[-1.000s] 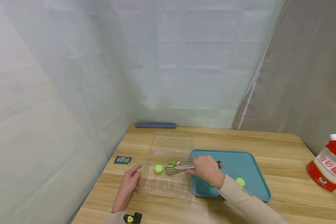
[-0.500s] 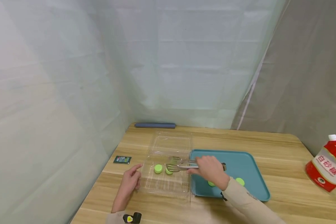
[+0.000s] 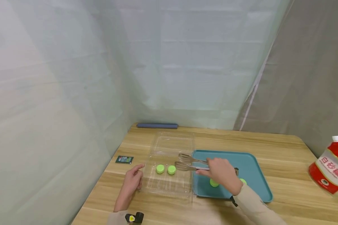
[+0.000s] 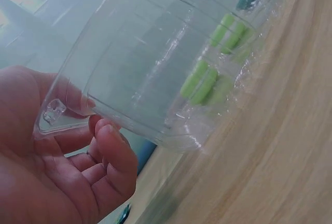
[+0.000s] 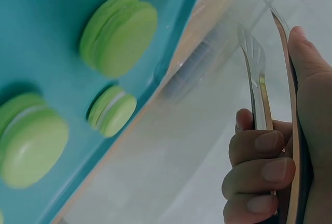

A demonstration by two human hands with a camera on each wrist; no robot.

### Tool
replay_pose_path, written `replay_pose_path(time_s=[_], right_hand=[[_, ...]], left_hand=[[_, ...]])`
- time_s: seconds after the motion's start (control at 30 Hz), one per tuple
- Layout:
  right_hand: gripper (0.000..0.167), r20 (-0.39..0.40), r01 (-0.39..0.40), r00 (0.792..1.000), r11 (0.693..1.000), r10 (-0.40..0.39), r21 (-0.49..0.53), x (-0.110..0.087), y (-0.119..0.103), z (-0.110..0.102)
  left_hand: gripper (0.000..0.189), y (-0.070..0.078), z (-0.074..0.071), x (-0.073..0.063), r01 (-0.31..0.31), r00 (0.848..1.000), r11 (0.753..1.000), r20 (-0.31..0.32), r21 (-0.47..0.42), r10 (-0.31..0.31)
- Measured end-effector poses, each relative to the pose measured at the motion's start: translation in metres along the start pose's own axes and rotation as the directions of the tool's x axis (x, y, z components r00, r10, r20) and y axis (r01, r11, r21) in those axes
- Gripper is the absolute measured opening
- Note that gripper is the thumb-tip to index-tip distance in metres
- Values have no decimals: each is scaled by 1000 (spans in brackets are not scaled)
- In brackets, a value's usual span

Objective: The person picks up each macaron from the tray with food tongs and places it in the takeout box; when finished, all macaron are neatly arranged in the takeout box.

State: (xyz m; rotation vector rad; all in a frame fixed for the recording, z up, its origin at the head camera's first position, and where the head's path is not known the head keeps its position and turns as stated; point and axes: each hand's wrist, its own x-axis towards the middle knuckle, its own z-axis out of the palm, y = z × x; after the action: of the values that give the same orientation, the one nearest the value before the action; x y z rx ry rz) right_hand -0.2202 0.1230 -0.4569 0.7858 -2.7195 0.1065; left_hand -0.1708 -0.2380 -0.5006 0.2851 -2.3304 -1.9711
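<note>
My left hand point(image 3: 131, 181) holds the left rim of an open clear plastic clamshell box point(image 4: 129, 68), its fingers curled at the corner in the left wrist view. Two green macarons, a left one point(image 3: 160, 169) and a right one point(image 3: 171, 170), sit side by side inside. My right hand point(image 3: 222, 173) grips metal serving tongs point(image 3: 195, 168). The tongs' jaws are apart with nothing between them, over the box's right side. Several more green macarons lie on the teal tray point(image 5: 46, 32), among them one near the tray's edge point(image 5: 112, 111). My right hand partly hides the tray in the head view.
A small dark green packet point(image 3: 124, 159) lies left of the box. Along the table's back edge rests a blue-grey rolled item point(image 3: 157, 125). A red and white bag with a white cap point(image 3: 330, 165) stands at the far right. Pale curtains hang behind the table point(image 3: 281, 159).
The tongs have come up off the right macaron and moved right with my right hand, leaving that macaron in the box. My left hand stays at the box's rim.
</note>
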Motion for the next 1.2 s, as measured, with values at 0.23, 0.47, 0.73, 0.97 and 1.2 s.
replay_pose_path(time_s=[0.23, 0.47, 0.73, 0.97, 1.2], right_hand=[[57, 53, -77, 996, 997, 76, 28, -11, 11, -12], [57, 45, -120, 992, 993, 119, 8, -21, 22, -17], [57, -10, -125, 992, 992, 125, -30, -32, 33, -18], [58, 9, -182, 983, 983, 182, -21, -42, 45, -18], [60, 49, -232, 971, 973, 232, -11, -50, 58, -20]], left_hand=[[49, 1, 2, 0, 7, 1000, 1000, -24, -22, -7], [47, -2, 3, 1, -4, 999, 1000, -34, -31, 3], [46, -3, 2, 1, -6, 1000, 1000, -27, -17, 6], [46, -4, 3, 2, -19, 999, 999, -27, -29, 18], [46, -6, 2, 4, -21, 999, 999, -28, -37, 20]])
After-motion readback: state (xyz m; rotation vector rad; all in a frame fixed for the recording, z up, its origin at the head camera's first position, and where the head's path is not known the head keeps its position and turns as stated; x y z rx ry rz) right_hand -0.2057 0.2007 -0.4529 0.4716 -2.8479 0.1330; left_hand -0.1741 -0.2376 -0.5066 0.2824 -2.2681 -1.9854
